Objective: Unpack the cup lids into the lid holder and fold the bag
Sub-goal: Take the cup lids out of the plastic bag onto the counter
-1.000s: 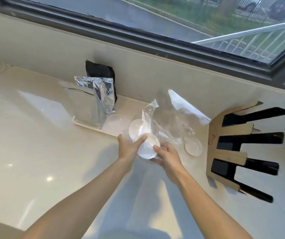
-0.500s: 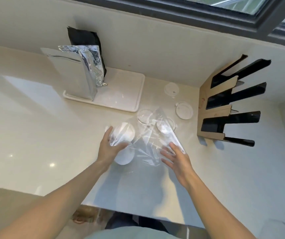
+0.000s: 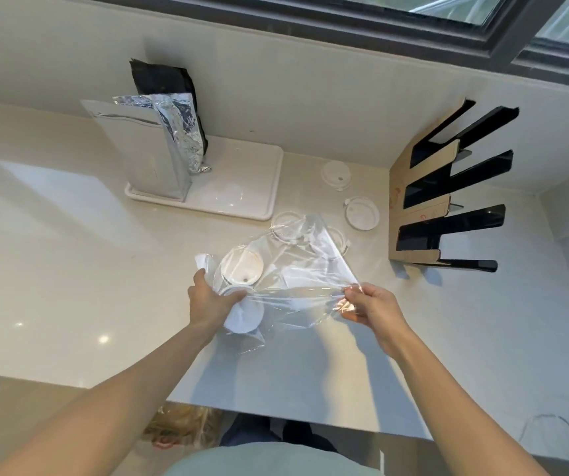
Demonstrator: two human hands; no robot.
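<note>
Head view: five white lids show. Two lie bare on the counter (image 3: 70, 269), the far lid (image 3: 335, 172) and the near lid (image 3: 362, 213) beside the lid holder (image 3: 413, 214); three sit under the clear bag (image 3: 307, 269). The left hand (image 3: 209, 300) grips the bag with a stack of lids (image 3: 243, 316); the right hand (image 3: 370, 304) pinches its edge. A tray (image 3: 242, 190) holds two foil pouches.

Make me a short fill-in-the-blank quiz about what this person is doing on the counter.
1. Both hands hold a clear plastic ____.
2. The foil pouch stands on a white ____.
3. The lid holder stands on the counter's ____ side.
4. The left hand also holds a white ____.

Missing words: bag; tray; right; lid. The right hand pinches the bag's edge.
</note>
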